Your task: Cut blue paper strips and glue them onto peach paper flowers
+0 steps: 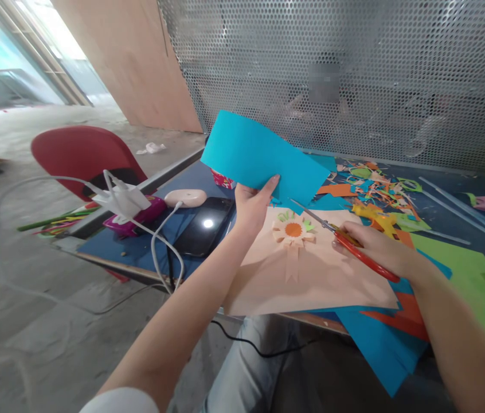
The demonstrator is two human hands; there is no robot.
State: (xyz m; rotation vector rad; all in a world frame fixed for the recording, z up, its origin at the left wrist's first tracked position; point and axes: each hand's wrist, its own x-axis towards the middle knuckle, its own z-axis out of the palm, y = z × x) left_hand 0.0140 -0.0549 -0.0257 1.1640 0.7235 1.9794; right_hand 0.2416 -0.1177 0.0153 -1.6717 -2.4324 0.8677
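My left hand (254, 205) pinches the lower edge of a curved sheet of blue paper (255, 150), thumb on its near face, and holds it up above the table. In my right hand (363, 241) are scissors (349, 241) with red handles. Their blades point left, with the tips close to the sheet's lower edge; I cannot tell whether they touch it. Below, a paper rosette (293, 230) with an orange centre, pale petals, green tips and a pale tail lies on a large peach sheet (259, 281).
Paper scraps (380, 183) and a yellow glue gun (371, 215) lie at the back right. Green paper (470, 281) covers the right side. A black phone (206, 226), white chargers (122, 198) and cables are on the left, near a red chair (83, 152). Perforated metal (268, 63) stands behind.
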